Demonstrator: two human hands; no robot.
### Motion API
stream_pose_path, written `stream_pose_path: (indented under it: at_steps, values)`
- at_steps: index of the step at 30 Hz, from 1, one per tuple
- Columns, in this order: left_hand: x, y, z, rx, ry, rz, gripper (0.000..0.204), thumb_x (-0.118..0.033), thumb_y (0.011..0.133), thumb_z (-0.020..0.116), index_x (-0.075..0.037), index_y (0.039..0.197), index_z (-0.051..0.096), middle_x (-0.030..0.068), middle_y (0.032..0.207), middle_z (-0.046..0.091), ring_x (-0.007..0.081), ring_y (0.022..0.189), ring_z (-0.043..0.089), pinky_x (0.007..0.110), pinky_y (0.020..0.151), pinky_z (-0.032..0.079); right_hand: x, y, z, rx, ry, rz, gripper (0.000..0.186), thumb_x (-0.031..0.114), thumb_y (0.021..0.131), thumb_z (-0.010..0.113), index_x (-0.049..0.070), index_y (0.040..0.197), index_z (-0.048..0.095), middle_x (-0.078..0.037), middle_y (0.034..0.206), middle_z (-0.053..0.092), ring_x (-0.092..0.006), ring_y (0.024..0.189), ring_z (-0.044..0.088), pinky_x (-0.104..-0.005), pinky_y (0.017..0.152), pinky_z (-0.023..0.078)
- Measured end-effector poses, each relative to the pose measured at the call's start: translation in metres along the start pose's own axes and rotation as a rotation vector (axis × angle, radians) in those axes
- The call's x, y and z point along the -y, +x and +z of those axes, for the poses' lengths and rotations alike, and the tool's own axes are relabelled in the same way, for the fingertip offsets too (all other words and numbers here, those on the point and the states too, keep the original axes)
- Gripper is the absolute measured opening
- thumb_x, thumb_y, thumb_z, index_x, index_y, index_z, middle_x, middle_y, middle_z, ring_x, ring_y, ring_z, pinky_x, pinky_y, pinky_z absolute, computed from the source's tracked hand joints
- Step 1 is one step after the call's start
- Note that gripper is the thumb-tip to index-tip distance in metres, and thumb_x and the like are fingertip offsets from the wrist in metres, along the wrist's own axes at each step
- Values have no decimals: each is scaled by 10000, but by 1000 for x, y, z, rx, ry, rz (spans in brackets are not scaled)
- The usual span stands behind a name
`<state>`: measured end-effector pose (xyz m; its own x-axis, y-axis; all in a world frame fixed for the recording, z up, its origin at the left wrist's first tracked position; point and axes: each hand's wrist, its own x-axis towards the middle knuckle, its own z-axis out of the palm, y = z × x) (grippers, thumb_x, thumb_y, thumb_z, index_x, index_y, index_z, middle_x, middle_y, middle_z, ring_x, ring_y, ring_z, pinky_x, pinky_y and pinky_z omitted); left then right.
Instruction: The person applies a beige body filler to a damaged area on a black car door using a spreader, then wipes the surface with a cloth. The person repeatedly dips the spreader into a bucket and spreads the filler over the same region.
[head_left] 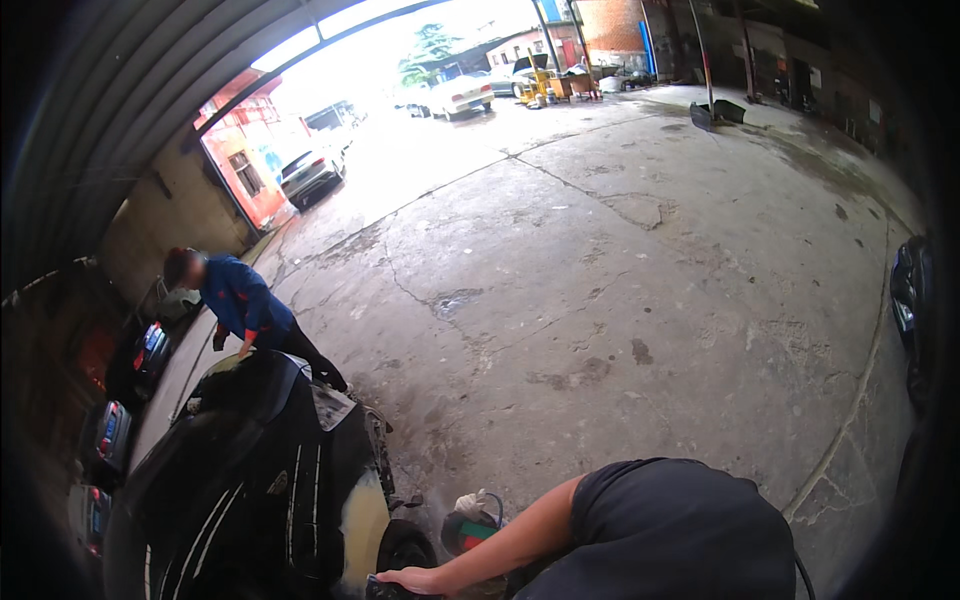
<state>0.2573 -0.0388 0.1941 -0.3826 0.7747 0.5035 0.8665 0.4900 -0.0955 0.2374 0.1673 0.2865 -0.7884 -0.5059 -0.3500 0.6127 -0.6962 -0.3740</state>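
Car (260,440), arm (515,535) outstretched, hand (412,579) near wheel (405,545)

Car workshop (600,290): beige-patched black car (255,465)

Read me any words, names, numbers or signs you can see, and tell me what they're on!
There are none I can read.
Pale mark on the black car: too blurred to tell if it is lettering.
Blue patches on the dark cars along the left: too small and blurred.
White car and silver car outside: too far off to read anything.
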Motion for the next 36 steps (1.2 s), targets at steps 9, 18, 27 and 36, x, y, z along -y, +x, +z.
stream_pose_path:
  at_steps: [9, 18, 27, 36]
  values:
    - [-28, 16, -20, 3, -1214, -987, 563, -244, 1071, 771, 50, 1522, 606, 173, 1306, 746, 318, 1077, 700, 430, 938, 573, -9, -13, -9, -215, -230, -232, 553, 601, 1169, 508, 260, 1602, 551, -72, 1066, 775, -181, 857, 756, -359, 780, 606]
    - [-37, 15, -26, 18, -1417, -1184, 458, -378, 1133, 709, 22, 1356, 733, 73, 1221, 752, 178, 1044, 703, 345, 902, 561, -14, -20, -16, -126, -612, -311, 676, 516, 1136, 679, 205, 1684, 436, -68, 1332, 624, -179, 1250, 543, -360, 1115, 441]
    - [-49, 0, -79, -197, -1334, -1321, 362, -157, 983, 866, 36, 1270, 760, 54, 1112, 803, 132, 992, 724, 299, 907, 542, -59, -10, 21, -117, -714, -135, 850, 397, 1065, 821, 104, 1723, 371, -147, 1356, 680, -220, 1260, 647, -415, 1053, 554]
    - [-42, -95, -103, -55, -1291, -1419, 488, -191, 997, 883, 27, 1390, 693, 100, 1212, 793, 162, 1100, 738, 329, 976, 577, -105, 26, 39, 64, -721, -49, 736, 377, 1112, 763, -62, 1637, 491, -122, 1380, 702, -180, 1258, 637, -364, 1077, 527]
